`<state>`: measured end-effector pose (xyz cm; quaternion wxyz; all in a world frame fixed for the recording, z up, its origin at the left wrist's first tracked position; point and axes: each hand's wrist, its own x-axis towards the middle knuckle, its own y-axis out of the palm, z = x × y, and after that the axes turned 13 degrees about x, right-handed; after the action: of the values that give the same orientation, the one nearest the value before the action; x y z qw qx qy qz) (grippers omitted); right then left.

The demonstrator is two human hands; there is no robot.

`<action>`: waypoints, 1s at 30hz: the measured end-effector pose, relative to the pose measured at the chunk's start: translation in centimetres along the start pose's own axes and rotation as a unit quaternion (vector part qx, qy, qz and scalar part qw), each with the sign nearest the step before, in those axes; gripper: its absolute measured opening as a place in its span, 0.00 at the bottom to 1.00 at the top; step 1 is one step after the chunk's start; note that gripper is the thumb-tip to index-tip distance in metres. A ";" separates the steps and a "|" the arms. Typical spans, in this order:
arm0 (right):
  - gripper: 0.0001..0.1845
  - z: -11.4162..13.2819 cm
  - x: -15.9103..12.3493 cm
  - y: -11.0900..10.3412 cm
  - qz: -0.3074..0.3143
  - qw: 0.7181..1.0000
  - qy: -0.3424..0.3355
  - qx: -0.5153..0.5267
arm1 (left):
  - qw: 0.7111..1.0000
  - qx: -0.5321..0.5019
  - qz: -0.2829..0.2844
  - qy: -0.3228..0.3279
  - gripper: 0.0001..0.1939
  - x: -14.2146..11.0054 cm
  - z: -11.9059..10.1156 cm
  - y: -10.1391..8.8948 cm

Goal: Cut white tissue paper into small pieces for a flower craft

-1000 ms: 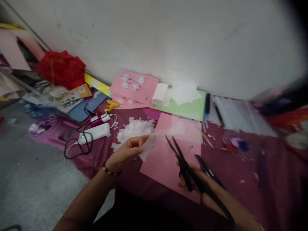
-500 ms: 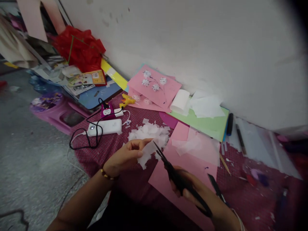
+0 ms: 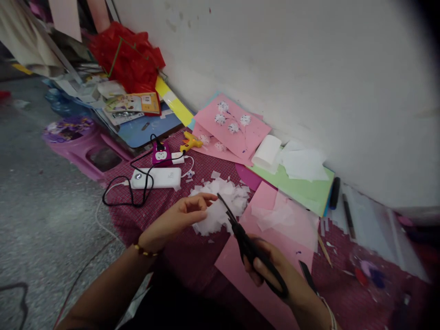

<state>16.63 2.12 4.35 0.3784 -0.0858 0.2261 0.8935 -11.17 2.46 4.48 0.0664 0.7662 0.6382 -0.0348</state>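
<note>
Looking down from the head view, we have both hands out over the counter (image 3: 132, 220), with its dark red checked cover. Over on the right, the right grip (image 3: 270, 263) is wrapped around the black scissors (image 3: 243, 243), and look at those blades: barely parted, pointing up and away towards the left fingertips! Here's the left grip (image 3: 173, 220), palm turned inward, thumb and forefinger reaching to the edge of the heap of white paper scraps (image 3: 227, 188); we cannot tell whether a scrap sits between them. The heap itself lies in front of the left fingertips, on the counter, with the scissor tips right over it.

Under the scissors and the right grip we spot the pink sheet (image 3: 235, 266), thin white paper (image 3: 285, 220) lying across its upper part. A craft knife (image 3: 307, 275) rests by the right forearm, and a pencil (image 3: 325, 251) lies farther out. Behind, there's the green sheet (image 3: 309, 192) carrying a white roll (image 3: 270, 151), and beside it pink cards (image 3: 237, 137) dotted with white blossoms! Off to our left sit a yellow glue gun (image 3: 190, 142) and a white power bank (image 3: 160, 178) with a black cable looped over it.
</note>
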 end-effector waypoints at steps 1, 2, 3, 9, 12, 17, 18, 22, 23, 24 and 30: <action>0.34 0.0 0.1 -0.1 0.011 1.000 -0.013 -0.008 | 0.997 0.064 -0.029 0.013 0.15 -0.1 -0.2 -0.4; 0.34 0.0 0.3 -0.3 0.024 0.999 -0.025 -0.017 | 0.990 0.121 -0.060 0.028 0.14 -0.1 -0.3 -0.8; 0.33 -0.1 0.4 -0.4 0.034 0.998 -0.037 -0.024 | 0.982 0.163 -0.084 0.039 0.13 -0.2 -0.4 -1.1; 0.30 -0.5 0.5 -1.2 0.064 0.996 -0.027 -0.056 | 0.987 0.096 -0.128 -0.003 0.16 -0.4 0.3 -2.2; 0.32 -0.3 0.2 -1.4 0.085 0.992 -0.009 -0.094 | 0.992 0.047 -0.113 0.013 0.18 -0.1 1.1 -2.2; 0.35 0.4 0.1 -1.0 0.091 0.989 0.015 -0.119 | 0.998 0.021 -0.062 0.014 0.19 0.5 1.5 -1.6; 0.34 0.5 0.2 -1.0 0.092 0.989 0.019 -0.116 | 0.998 0.021 -0.059 0.009 0.19 0.6 1.5 -1.5; 0.33 0.3 0.7 -0.7 0.099 0.990 0.031 -0.094 | 0.998 0.037 -0.050 -0.014 0.18 0.9 1.7 -1.1; 0.33 0.3 0.8 -0.7 0.098 0.990 0.033 -0.092 | 0.998 0.042 -0.045 -0.018 0.17 0.9 1.7 -1.0; 0.33 0.2 0.9 -0.6 0.095 0.991 0.035 -0.089 | 0.998 0.048 -0.039 -0.022 0.18 1.0 1.7 -1.0; 0.28 0.5 1.1 -0.3 0.087 0.993 0.025 -0.072 | 0.996 0.089 -0.016 -0.007 0.19 1.1 1.1 -0.6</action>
<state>16.05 3.22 4.30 0.2867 -0.1149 0.1774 0.9344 -11.56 3.46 3.21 0.0014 0.7588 0.6440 -0.0978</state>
